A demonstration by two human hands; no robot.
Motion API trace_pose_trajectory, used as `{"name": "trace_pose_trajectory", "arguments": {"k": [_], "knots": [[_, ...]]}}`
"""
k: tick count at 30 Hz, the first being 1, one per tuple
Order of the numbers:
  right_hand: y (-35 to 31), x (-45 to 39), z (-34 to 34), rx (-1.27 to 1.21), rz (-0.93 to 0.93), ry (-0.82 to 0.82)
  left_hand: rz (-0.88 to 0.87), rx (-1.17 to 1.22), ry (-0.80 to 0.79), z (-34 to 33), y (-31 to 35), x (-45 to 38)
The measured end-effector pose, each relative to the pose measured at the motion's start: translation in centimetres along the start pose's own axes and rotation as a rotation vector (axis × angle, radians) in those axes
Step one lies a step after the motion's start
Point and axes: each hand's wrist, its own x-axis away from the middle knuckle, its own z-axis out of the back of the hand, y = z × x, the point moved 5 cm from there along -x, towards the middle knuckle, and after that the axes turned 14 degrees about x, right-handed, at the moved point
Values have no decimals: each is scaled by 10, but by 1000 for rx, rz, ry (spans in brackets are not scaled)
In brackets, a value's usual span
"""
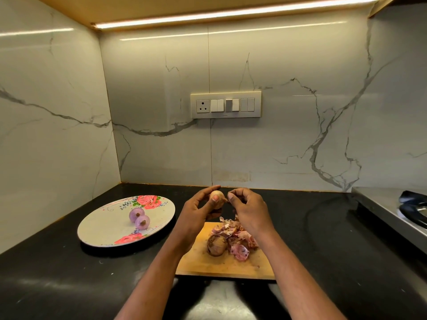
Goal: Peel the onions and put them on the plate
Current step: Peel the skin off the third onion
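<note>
- An onion (216,199), its brown skin mostly on, is held up above the far edge of the board (203,262) by the left hand (200,212); the thumb lies across its front and the fingers are curled round behind it.
- The right hand (248,210) is brought up just beside the onion on its right, fingertips pinched together at a bit of skin at the onion's side.
- A second unpeeled onion (216,244) lies on the board, touching the pile of peels (238,236) to its right.
- The peels, pink and papery, are heaped on the far right part of the board.
- Two peeled onions (139,218), pale purple, sit touching one another near the middle of the plate (97,229).
- The plate, printed with roses, rests on the black counter (46,273), to the left of the board and apart from it.
- A switch panel (226,105) is set in the marble wall behind.
- A steel hob (392,211) is seen at the right edge.
</note>
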Motion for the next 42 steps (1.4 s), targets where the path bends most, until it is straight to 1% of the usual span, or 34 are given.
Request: {"name": "trace_pose_trajectory", "arguments": {"k": [2, 5, 6, 8, 10, 14, 16, 19, 23, 29, 32, 35, 37, 41, 42], "knots": [[5, -2, 1, 20, -34, -70, 11, 12, 10, 1, -1, 0], [9, 0, 2, 282, 12, -162, 18, 11, 39, 6, -1, -1], [9, 1, 2, 333, 21, -182, 21, 6, 45, 7, -2, -1], [8, 1, 2, 335, 37, -203, 34, -2, 59, 8, -2, -1], [2, 2, 5, 289, 73, -186, 43, -2, 77, 9, -3, -1], [-10, 4, 9, 205, 161, -89, 67, 13, 117, 10, -5, 0], [-15, 7, 8, 234, 209, -26, 92, 26, 115, 8, -6, 1], [-19, 12, 8, 354, 300, 62, 111, 13, 126, 7, -6, 1], [-20, 16, 3, 471, 414, 60, 120, -21, 152, 11, -6, 1], [-19, 16, 3, 466, 405, 65, 121, -47, 122, 8, -5, 2], [-20, 16, 5, 431, 360, 70, 109, -37, 98, 6, -4, 3], [-17, 12, 8, 320, 251, 68, 93, 0, 70, 4, -3, 4], [-11, 9, 9, 181, 140, 28, 82, 33, 48, 3, -1, 3], [-2, 7, 5, -259, -95, -135, 69, 99, 40, 3, 3, 3], [-1, 8, 4, -300, -128, -156, 63, 109, 49, 4, 3, 3]]}}
